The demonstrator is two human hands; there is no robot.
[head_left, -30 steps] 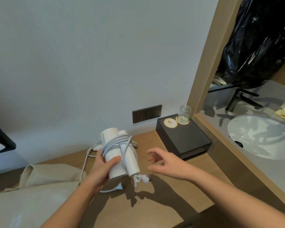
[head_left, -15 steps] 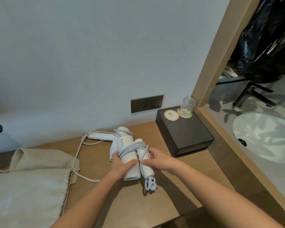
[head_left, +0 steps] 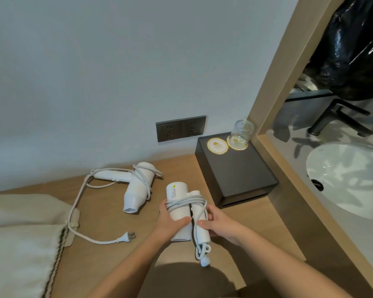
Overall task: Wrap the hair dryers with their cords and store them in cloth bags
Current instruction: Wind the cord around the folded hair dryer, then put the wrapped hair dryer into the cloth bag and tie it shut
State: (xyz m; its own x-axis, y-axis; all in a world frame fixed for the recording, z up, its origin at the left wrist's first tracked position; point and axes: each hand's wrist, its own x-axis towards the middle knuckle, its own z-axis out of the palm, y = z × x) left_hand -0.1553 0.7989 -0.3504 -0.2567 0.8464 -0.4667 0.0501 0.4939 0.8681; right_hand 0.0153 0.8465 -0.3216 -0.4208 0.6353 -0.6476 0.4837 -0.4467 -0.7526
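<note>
A folded white hair dryer (head_left: 179,203) with its grey cord wound round body and handle is held above the wooden counter (head_left: 108,261). My left hand (head_left: 170,222) grips its barrel from the left, and my right hand (head_left: 219,224) pinches the folded handle and cord from the right. The cord's plug end (head_left: 204,262) dangles below. A second white hair dryer (head_left: 136,188) lies on the counter further back, its cord loosely looped and trailing to a plug (head_left: 126,236). Beige cloth bags (head_left: 19,239) lie at the left.
A black box (head_left: 239,179) stands at the back right, carrying an upturned glass (head_left: 241,131) and a round coaster (head_left: 217,145). A dark double socket (head_left: 180,127) sits on the wall. A wooden partition (head_left: 274,82) separates the white sink (head_left: 349,179) and black tap (head_left: 336,117).
My right hand came in from open air and took hold of the dryer's handle. The held dryer came lower and nearer, uncovering the second dryer behind it.
</note>
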